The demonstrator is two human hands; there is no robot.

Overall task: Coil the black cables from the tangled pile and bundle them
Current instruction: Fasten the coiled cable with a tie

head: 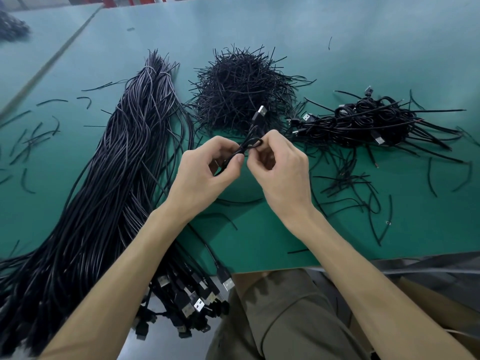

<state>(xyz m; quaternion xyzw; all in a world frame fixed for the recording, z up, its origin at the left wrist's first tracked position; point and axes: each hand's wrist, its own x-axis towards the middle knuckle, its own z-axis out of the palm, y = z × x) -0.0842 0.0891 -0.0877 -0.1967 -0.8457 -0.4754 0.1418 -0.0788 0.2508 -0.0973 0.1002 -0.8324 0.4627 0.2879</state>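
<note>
Both hands meet at the centre of the frame, above the green desk (350,35). The left hand (207,172) and the right hand (283,170) each pinch one small coiled cable (250,146) between them, fingers (235,160) curled round its loops. Its USB plug (261,112) sticks up just above, toward the heap of short ties (241,87) in the upper middle.

I judge the step to be binding. The coil looks wound, and the hands seem to be twisting something round its waist. Whether a tie is already on it is too small to tell.

Uncoiled cables lie in a long pile (111,183) down the left of the frame, their plugs hanging over the desk's near edge. Done coils (368,118) lie in a cluster at the right.

Next, the wrap needs closing tight without letting the loops spring. Then the coil should go right with the done ones, and a fresh cable should come from the left pile.
</note>
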